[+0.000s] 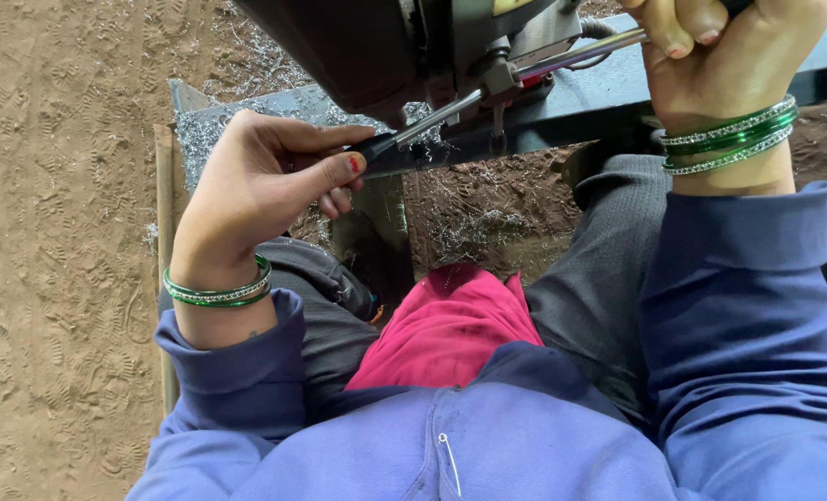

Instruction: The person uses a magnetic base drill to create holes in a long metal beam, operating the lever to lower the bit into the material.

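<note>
A grey metal machine bed (pixel 246 116) (its edge toward the dirt floor (pixel 61 232)) carries scattered silvery metal shavings (pixel 200 139).

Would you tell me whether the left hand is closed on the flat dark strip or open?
Closed: the left hand pinches the end of the flat dark strip between thumb and fingers beneath the machine head.

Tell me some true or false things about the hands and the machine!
1. The left hand pinches the black end of a thin metal rod. True.
2. The right hand rests flat on the sandy ground. False: it is raised, its grip closed on the rod's far end.
3. Both wrists wear green glass bangles. True.
4. The sleeves are bright yellow. False: the jacket sleeves are blue.
5. Curly silver metal shavings lie under the dark machine. True.
</note>
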